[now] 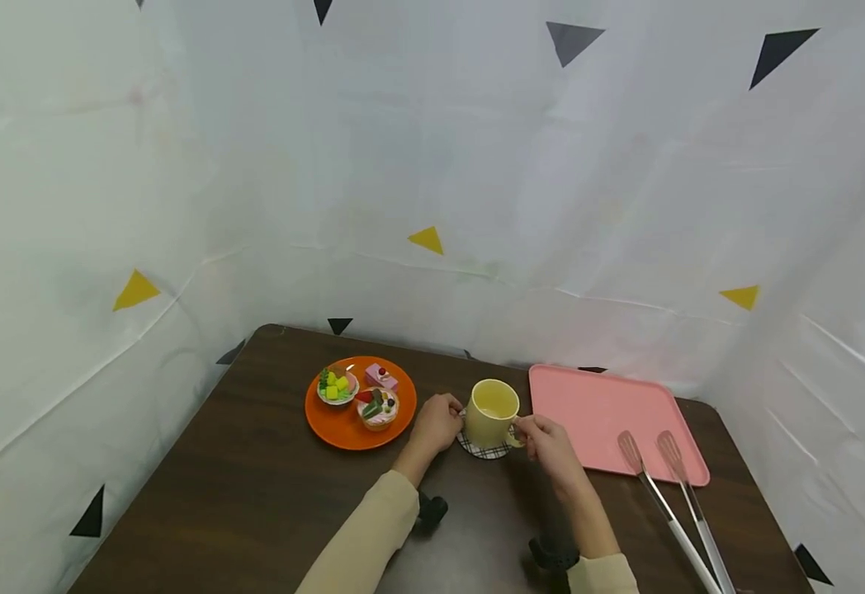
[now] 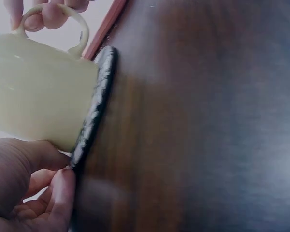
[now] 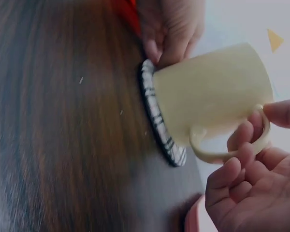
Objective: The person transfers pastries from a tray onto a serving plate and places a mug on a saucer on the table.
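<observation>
A pale yellow mug [image 1: 489, 421] stands upright on a round black-and-white checked coaster [image 1: 486, 451] near the middle of the table. My right hand [image 1: 549, 450] holds the mug by its handle [image 3: 210, 155], with fingers through the loop and the thumb at the upper end. On the mug's other side, my left hand [image 1: 436, 425] pinches the coaster's edge between thumb and fingers, close against the mug's base. In the left wrist view the thumb [image 2: 50, 155] lies right beside the mug's lower wall.
Left of the mug, an orange plate [image 1: 323, 423] bears toy cakes [image 1: 377, 408]. A pink tray [image 1: 596, 404] lies at the right, with metal tongs [image 1: 672, 520] reaching over its front edge. A white patterned curtain [image 1: 432, 148] hangs behind the dark wooden table [image 1: 254, 495].
</observation>
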`<state>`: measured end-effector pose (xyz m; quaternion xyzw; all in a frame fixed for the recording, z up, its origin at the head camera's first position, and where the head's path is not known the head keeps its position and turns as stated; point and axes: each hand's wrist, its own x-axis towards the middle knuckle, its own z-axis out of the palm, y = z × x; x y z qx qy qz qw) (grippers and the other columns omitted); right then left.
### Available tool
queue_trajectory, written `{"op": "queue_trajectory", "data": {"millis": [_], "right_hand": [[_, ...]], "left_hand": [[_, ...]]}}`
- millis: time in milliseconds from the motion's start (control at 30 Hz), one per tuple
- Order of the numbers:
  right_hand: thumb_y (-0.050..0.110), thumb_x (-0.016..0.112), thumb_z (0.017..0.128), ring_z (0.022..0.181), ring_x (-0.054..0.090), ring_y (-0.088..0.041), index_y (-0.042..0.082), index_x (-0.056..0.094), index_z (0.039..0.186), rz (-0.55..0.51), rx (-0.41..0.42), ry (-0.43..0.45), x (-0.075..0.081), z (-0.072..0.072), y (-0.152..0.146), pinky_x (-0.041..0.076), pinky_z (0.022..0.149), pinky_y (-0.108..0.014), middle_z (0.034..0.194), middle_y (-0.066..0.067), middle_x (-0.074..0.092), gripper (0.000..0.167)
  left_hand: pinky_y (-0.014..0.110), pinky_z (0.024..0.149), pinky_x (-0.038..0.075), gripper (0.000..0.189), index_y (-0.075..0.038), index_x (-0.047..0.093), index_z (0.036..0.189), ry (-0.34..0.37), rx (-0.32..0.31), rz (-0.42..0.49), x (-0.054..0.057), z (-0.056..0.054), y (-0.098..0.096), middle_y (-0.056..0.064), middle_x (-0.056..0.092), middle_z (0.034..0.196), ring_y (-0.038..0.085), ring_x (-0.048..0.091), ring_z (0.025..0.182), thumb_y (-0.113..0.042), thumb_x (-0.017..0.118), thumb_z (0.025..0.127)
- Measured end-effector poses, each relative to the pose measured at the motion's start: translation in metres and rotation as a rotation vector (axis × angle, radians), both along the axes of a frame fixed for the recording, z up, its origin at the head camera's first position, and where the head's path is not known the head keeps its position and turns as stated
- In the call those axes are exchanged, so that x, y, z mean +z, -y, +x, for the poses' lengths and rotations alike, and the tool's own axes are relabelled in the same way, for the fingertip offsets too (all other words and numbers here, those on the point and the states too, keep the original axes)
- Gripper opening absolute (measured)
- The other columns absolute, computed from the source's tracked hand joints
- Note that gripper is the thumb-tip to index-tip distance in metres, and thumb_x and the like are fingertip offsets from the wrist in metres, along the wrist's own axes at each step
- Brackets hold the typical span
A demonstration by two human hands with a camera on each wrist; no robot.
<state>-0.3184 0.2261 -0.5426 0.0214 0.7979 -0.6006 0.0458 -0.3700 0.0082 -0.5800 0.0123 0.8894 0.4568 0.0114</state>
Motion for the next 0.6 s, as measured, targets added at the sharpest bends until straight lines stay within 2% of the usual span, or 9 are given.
{"op": "queue_trajectory", "data": {"millis": [167,300,367,467,533,600], "right_hand": [[0.034,0.062,0.110,0.076,0.056,-0.015,-0.002,0.068,0.117,0.137,0.030,-0.023,-0.002,-0.001,0.003,0.049,0.065,-0.027,0.102,-0.013,0.071,0.037],[0.030,0.063,0.109,0.091,0.065,-0.025,-0.001,0.058,0.137,0.190,0.061,-0.066,0.002,-0.001,0.001,0.052,0.069,-0.031,0.125,-0.025,0.070,0.042],[0.032,0.063,0.109,0.104,0.068,-0.031,0.000,0.053,0.143,0.226,0.072,-0.098,0.005,-0.004,-0.003,0.055,0.077,-0.034,0.134,-0.027,0.066,0.048],[0.036,0.062,0.110,0.125,0.064,-0.042,0.000,0.047,0.151,0.244,0.087,-0.107,0.011,-0.005,-0.010,0.059,0.098,-0.046,0.144,-0.029,0.060,0.057],[0.040,0.060,0.110,0.136,0.059,-0.045,0.001,0.044,0.155,0.278,0.090,-0.105,0.018,-0.002,-0.018,0.054,0.110,-0.055,0.148,-0.029,0.057,0.061],[0.042,0.058,0.111,0.143,0.054,-0.047,0.002,0.041,0.158,0.306,0.093,-0.097,0.025,0.001,-0.027,0.048,0.116,-0.061,0.152,-0.029,0.055,0.064]], "left_hand": [[0.043,0.087,0.061,0.016,-0.004,0.076,0.110,-0.001,0.031,0.021,-0.008,0.003,0.005,0.008,0.075,0.101,0.022,0.069,0.092,-0.014,0.073,0.098],[0.047,0.094,0.060,0.025,-0.005,0.074,0.117,0.015,-0.010,0.040,-0.008,0.000,0.011,0.010,0.075,0.109,0.025,0.070,0.101,-0.022,0.069,0.101],[0.050,0.098,0.058,0.030,-0.006,0.072,0.123,0.032,-0.037,0.045,-0.004,-0.001,0.014,0.011,0.074,0.115,0.027,0.070,0.107,-0.027,0.067,0.102],[0.051,0.099,0.058,0.033,-0.008,0.071,0.128,0.047,-0.066,0.026,0.004,0.004,0.019,0.010,0.073,0.119,0.027,0.069,0.109,-0.031,0.064,0.105],[0.048,0.095,0.059,0.031,-0.012,0.071,0.127,0.026,-0.067,-0.020,0.011,0.009,0.022,0.008,0.074,0.117,0.024,0.069,0.104,-0.033,0.064,0.105],[0.044,0.086,0.059,0.027,-0.015,0.073,0.123,-0.012,-0.059,-0.065,0.024,0.015,0.027,0.004,0.074,0.112,0.021,0.068,0.096,-0.033,0.064,0.105]]}}
